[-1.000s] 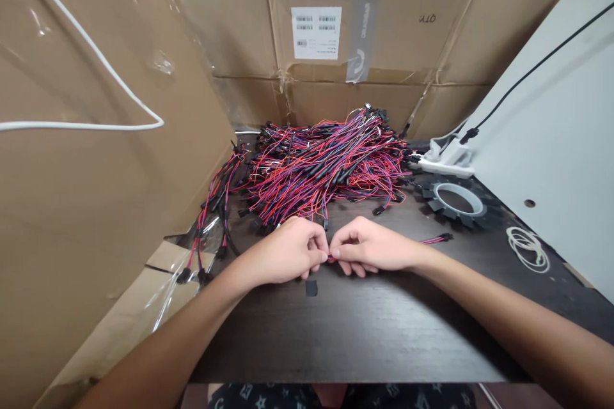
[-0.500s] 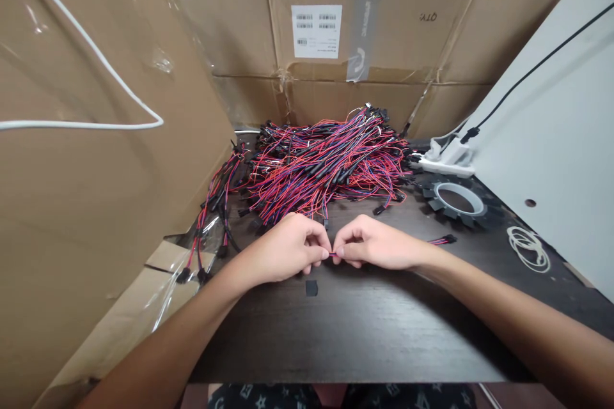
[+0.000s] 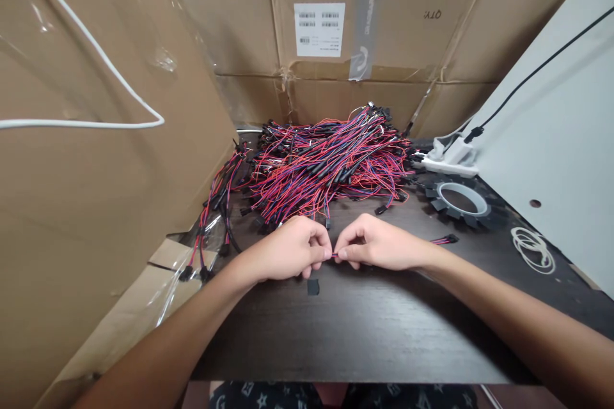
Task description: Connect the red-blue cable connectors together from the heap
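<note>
Above the dark tabletop (image 3: 364, 326), my left hand (image 3: 302, 247) and my right hand (image 3: 367, 244) pinch a thin red-and-blue wire cable (image 3: 334, 255) between thumbs and fingertips. Only a short stretch of it shows in the small gap between them. Past my right wrist, a wire end with a black connector (image 3: 449, 239) lies on the table; whether it belongs to the held cable I cannot tell. A small black square of tape (image 3: 313, 287) lies just below my left fingertips. Behind both hands rises a big heap of red-and-blue wire cables (image 3: 330, 166) with black connectors.
A roll of tape (image 3: 463, 198) with black pieces around its rim lies at right, near a coiled pale cord (image 3: 532, 249) and a white power strip (image 3: 451, 165). More cables (image 3: 206, 223) lie at left. Cardboard (image 3: 249, 25) stands behind and left, a white panel (image 3: 556, 115) right.
The whole view has shifted slightly. Both hands keep their pinch on the cable, with hardly any movement over the table.
</note>
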A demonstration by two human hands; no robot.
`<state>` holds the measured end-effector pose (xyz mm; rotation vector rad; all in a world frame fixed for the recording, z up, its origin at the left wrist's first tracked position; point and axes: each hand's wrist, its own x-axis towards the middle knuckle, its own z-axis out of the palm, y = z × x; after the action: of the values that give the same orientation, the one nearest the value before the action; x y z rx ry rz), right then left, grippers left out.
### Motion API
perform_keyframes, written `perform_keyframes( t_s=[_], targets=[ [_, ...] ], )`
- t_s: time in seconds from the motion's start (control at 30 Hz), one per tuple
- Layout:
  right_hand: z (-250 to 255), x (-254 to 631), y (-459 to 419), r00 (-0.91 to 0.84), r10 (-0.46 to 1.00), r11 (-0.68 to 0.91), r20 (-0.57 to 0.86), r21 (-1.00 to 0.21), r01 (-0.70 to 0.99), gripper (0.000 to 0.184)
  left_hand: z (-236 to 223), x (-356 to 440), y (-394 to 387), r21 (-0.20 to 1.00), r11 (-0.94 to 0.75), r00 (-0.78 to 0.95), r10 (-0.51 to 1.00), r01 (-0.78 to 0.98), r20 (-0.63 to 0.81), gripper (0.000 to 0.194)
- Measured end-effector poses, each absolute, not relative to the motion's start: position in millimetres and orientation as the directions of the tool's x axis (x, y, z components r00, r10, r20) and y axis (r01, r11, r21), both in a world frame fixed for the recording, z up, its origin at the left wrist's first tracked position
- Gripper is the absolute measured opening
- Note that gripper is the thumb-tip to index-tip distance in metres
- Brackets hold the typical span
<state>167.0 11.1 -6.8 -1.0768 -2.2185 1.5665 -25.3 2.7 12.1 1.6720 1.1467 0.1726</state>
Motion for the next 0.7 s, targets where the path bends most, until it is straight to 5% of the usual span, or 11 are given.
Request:
perform_keyframes(
  t_s=[0.33, 0.7],
  targets=[
    [-10.1, 169.0, 12.0, -0.697, 0.619, -0.146, -0.363, -0.925, 0.352, 0.012, 8.0, -27.8, 5.5, 0.837, 0.318, 0.569, 0.621, 0.446, -0.539, 0.013],
    [-5.6, 166.2, 7.1, -0.739, 0.58, -0.079, -0.343, -0.927, 0.367, 0.013, 4.4, -29.9, 8.2, 0.832, 0.368, 0.67, 0.495, 0.415, -0.554, 0.016]
  ],
)
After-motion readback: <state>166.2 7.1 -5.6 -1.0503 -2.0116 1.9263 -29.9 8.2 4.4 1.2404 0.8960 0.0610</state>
